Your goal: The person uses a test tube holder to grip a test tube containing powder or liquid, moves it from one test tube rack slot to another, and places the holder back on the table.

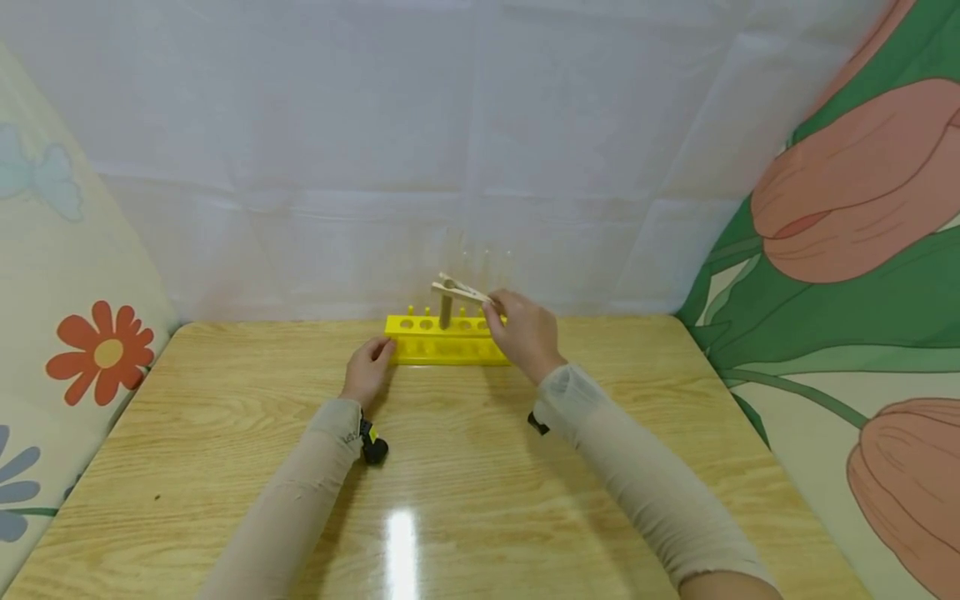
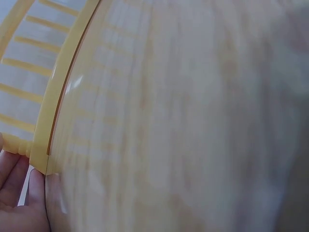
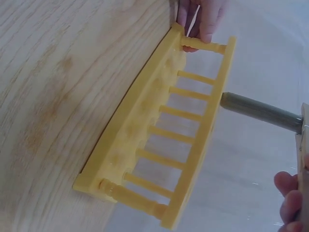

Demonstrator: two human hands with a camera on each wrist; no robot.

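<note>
A yellow test tube rack point(image 1: 450, 350) stands near the back of the table. My left hand point(image 1: 367, 371) grips its left end post, thumb and fingers on either side, as the right wrist view shows. In my right hand point(image 1: 528, 333) is a wooden test tube holder point(image 1: 465, 293), pinched by its handle end. Its far end clasps a dark, brownish-grey test tube point(image 3: 263, 113) near the top. The tube is upright, its rounded bottom close above the rack's top plate point(image 3: 200, 140); whether they touch I cannot tell. In the left wrist view, only part of the rack point(image 2: 46, 121) appears.
The wood-grain table point(image 1: 450, 467) extends in front of the rack. Close behind is a white sheet point(image 1: 337, 167), with faint clear upright shapes near the rack. Flower-patterned cloths point(image 1: 847, 333) hang at both sides.
</note>
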